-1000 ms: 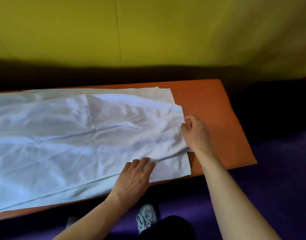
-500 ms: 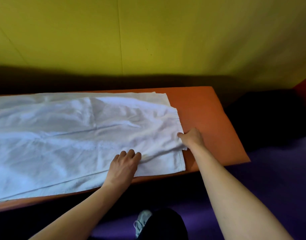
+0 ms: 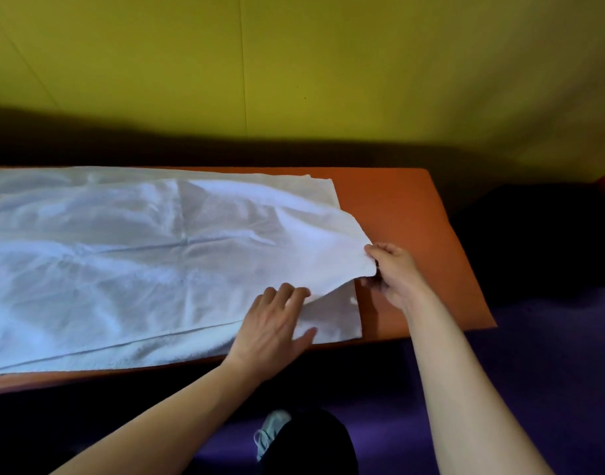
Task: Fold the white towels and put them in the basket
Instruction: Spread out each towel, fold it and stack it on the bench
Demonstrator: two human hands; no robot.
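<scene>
Right hand (image 3: 395,274) pinched lifted towel (image 3: 150,262) corner; left hand (image 3: 273,325), fingers spread, pressed flat on towel beside it, on table (image 3: 414,234).

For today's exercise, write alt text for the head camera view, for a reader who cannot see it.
A person's right hand pinches and lifts the corner of a white towel spread on an orange table, while the left hand rests flat on the towel near its front edge. Behind is a yellow-green wall.
</scene>
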